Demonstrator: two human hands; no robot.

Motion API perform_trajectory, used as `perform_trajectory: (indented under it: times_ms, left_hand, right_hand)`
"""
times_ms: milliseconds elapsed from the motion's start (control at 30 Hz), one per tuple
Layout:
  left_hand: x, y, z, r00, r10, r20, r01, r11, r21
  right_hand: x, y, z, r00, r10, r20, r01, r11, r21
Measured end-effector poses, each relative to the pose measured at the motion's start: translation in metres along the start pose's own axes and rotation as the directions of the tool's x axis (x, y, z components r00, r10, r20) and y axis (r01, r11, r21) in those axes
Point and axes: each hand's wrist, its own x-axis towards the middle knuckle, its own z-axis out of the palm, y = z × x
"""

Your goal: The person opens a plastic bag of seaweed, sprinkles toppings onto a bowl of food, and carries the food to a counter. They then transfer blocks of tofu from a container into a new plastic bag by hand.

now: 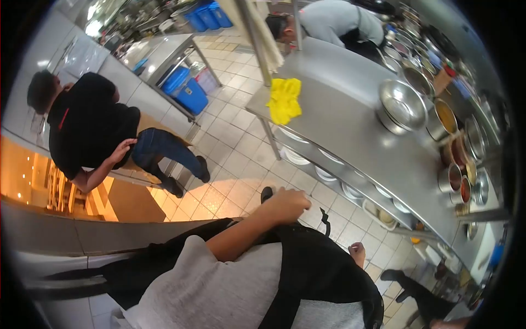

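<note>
My left hand [287, 205] is in front of my body with its fingers curled into a loose fist. Nothing sticks out of it. A loose black tie [325, 220] of my black apron [323, 268] hangs a little to the right of that hand, apart from it. My right hand [357, 252] shows only in part past the far side of the apron, over the tiled floor. Its visible fingers are bent, and I see no object in them. Neither hand touches the steel table [350, 126].
A yellow cloth [285, 101] lies at the table's corner, metal bowls [402, 104] farther along. Plates [296, 156] fill the shelf below. One person [93, 120] stands left; another [339, 24] bends behind the table. A blue bin [186, 90] stands by a counter.
</note>
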Motion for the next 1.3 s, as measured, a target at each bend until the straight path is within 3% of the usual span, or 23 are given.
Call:
perform_trajectory:
  times_ms: [33, 67, 133, 233, 333, 367, 400, 467, 500, 567, 667, 733, 800, 900, 1000, 1067, 1133, 1200, 1267, 1300]
  left_hand:
    - [-0.011, -0.022, -0.006, 0.992, -0.077, -0.102, 0.079, 0.997, 0.013]
    - [-0.02, -0.044, -0.015, 0.99, -0.088, -0.115, 0.09, 0.996, 0.008]
    - [-0.034, -0.089, -0.037, 0.972, -0.221, -0.08, 0.223, 0.975, 0.015]
    - [-0.054, -0.155, -0.072, 0.957, -0.287, -0.047, 0.29, 0.948, 0.129]
    - [-0.067, -0.212, -0.109, 0.956, -0.285, -0.073, 0.294, 0.933, 0.206]
    - [-0.07, -0.227, -0.12, 0.955, -0.25, -0.157, 0.277, 0.944, 0.18]
    - [-0.073, -0.238, -0.131, 0.956, -0.257, -0.144, 0.278, 0.949, 0.152]
    - [-0.081, -0.257, -0.158, 0.944, -0.061, -0.323, 0.094, 0.992, 0.088]
    - [-0.087, -0.264, -0.171, 0.945, -0.075, -0.317, 0.098, 0.994, 0.057]
    - [-0.095, -0.281, -0.195, 0.918, 0.058, -0.392, -0.109, 0.988, -0.108]
    - [-0.105, -0.326, -0.222, 0.898, 0.065, -0.435, -0.139, 0.98, -0.141]
    - [-0.108, -0.351, -0.243, 0.88, -0.102, -0.465, -0.007, 0.974, -0.228]
    - [-0.109, -0.384, -0.259, 0.881, -0.174, -0.44, 0.048, 0.958, -0.282]
    - [-0.104, -0.438, -0.29, 0.957, -0.177, -0.232, 0.097, 0.943, -0.318]
    - [-0.09, -0.501, -0.32, 0.965, -0.157, -0.21, 0.048, 0.893, -0.448]
    - [-0.074, -0.545, -0.355, 0.967, -0.173, -0.188, 0.068, 0.882, -0.466]
    - [-0.06, -0.586, -0.395, 0.929, -0.256, -0.267, 0.148, 0.919, -0.366]
    - [-0.055, -0.634, -0.43, 0.916, -0.294, -0.274, 0.195, 0.921, -0.338]
    - [-0.051, -0.68, -0.454, 0.798, -0.411, -0.44, 0.251, 0.891, -0.377]
    - [-0.054, -0.698, -0.468, 0.744, -0.508, -0.434, 0.338, 0.846, -0.412]
  right_hand:
    - [0.009, -0.022, 0.013, 0.997, 0.03, 0.074, -0.033, 0.999, 0.042]
    - [0.018, -0.043, 0.028, 0.988, 0.058, 0.145, -0.07, 0.994, 0.083]
    - [0.031, -0.091, 0.061, 0.986, -0.024, 0.168, 0.016, 0.999, 0.048]
    - [0.042, -0.176, 0.109, 0.957, -0.043, 0.287, 0.021, 0.997, 0.078]
    - [0.058, -0.219, 0.178, 0.947, -0.052, 0.316, 0.007, 0.99, 0.144]
    - [0.063, -0.233, 0.201, 0.928, -0.12, 0.354, 0.065, 0.984, 0.164]
    - [0.068, -0.25, 0.221, 0.901, -0.186, 0.391, 0.121, 0.975, 0.184]
    - [0.069, -0.306, 0.26, 0.867, -0.105, 0.488, 0.006, 0.98, 0.2]
    - [0.071, -0.336, 0.275, 0.837, -0.174, 0.518, 0.1, 0.981, 0.168]
    - [0.083, -0.388, 0.297, 0.754, -0.265, 0.601, 0.229, 0.964, 0.137]
    - [0.111, -0.443, 0.329, 0.635, -0.384, 0.67, 0.33, 0.919, 0.213]
    - [0.131, -0.477, 0.348, 0.615, -0.378, 0.692, 0.318, 0.922, 0.221]
    - [0.152, -0.511, 0.369, 0.586, -0.378, 0.717, 0.299, 0.923, 0.242]
    - [0.19, -0.552, 0.413, 0.549, -0.316, 0.774, 0.216, 0.948, 0.233]
    - [0.222, -0.609, 0.462, 0.552, -0.187, 0.813, 0.068, 0.981, 0.179]
    - [0.257, -0.645, 0.494, 0.504, -0.188, 0.843, 0.098, 0.982, 0.161]
    - [0.288, -0.693, 0.522, 0.544, -0.187, 0.818, 0.215, 0.973, 0.079]
    - [0.327, -0.731, 0.557, 0.507, -0.218, 0.834, 0.246, 0.964, 0.102]
    - [0.361, -0.797, 0.579, 0.517, -0.277, 0.81, 0.276, 0.95, 0.148]
    - [0.376, -0.827, 0.593, 0.516, -0.373, 0.771, 0.376, 0.908, 0.187]
